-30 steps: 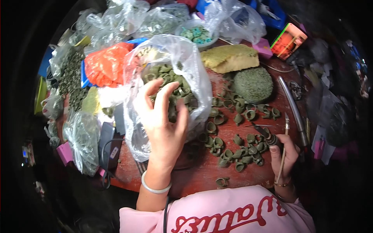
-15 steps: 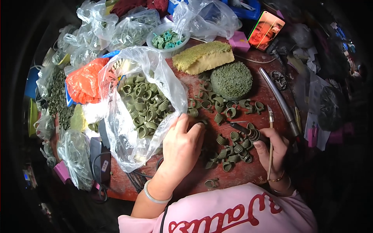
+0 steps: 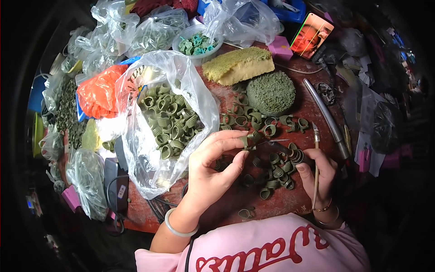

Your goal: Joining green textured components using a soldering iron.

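My left hand point(image 3: 215, 165) pinches a green ring point(image 3: 248, 142) between thumb and fingertips, just right of the open clear plastic bag point(image 3: 204, 104). Inside that bag lie several ribbed green rings point(image 3: 170, 118). A dark pen-like tool point(image 3: 280, 147) with a thin metal tip is in my right hand point(image 3: 322, 174), its tip pointing left, close to the held ring. The same hand also keeps a thin wooden-handled knife point(image 3: 316, 165), blade up. Beneath and beside the tool lies a pile of green rings point(image 3: 277, 172); more rings point(image 3: 256, 120) are scattered farther back.
Behind the rings are a round green scouring pad point(image 3: 271, 94) and a yellow sponge block point(image 3: 240, 68). A tapered metal rod point(image 3: 325, 118) lies at right. Beyond stand a tub of green pieces point(image 3: 197, 44) and a lit phone point(image 3: 311, 36). Plastic bags point(image 3: 88, 183) crowd the left.
My left hand has moved right and up from the bag's edge, and a green ring now shows in its fingertips near the tool's tip. My right hand has hardly moved.
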Tool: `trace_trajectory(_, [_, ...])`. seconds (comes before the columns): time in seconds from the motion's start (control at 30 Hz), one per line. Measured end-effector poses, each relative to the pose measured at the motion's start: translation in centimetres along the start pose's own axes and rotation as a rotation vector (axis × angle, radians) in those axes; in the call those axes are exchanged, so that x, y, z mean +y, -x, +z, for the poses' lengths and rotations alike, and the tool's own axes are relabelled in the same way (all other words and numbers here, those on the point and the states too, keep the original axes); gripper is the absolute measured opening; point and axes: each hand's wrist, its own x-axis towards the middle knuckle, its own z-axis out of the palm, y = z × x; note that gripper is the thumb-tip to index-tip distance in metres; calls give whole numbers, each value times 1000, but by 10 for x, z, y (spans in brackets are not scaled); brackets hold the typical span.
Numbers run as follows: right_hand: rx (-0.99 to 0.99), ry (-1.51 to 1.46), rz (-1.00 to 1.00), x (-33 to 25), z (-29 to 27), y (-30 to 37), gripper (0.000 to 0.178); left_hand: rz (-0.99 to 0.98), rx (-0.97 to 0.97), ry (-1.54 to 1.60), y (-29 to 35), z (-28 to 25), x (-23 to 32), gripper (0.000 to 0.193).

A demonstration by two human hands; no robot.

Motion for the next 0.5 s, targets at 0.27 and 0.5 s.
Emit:
trace_trajectory(0.27, [6, -7, -14, 0, 0, 0, 29, -49, 30, 25, -1, -3, 5, 13])
trace_trajectory(0.5, [-3, 8, -10, 1, 0, 0, 29, -186, 69, 261, 4, -4, -4, 16])
